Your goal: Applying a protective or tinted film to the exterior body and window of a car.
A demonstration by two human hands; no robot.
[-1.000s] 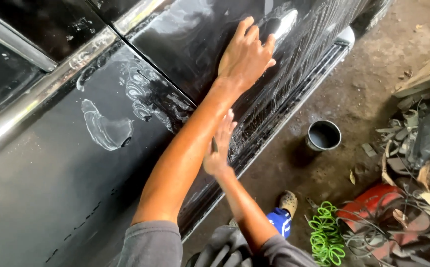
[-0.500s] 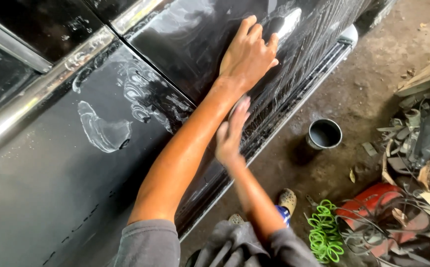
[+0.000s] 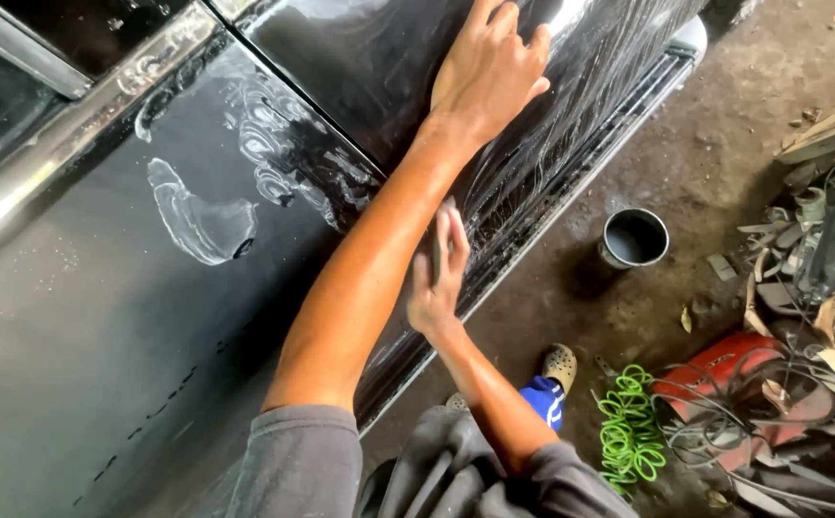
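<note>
Dirt floor and a bucket lie beside our black car door. Our left hand rests flat and spread on it; our right hand presses a small sanding pad against its lower panel. Pale swirls cover much of it, though dark patches remain.

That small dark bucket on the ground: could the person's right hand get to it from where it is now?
Probably yes. The right hand lies flat against the lower black car panel, and the bucket stands on bare ground to its right with nothing between them. Whether the arm stretches that far is hard to tell.
</note>
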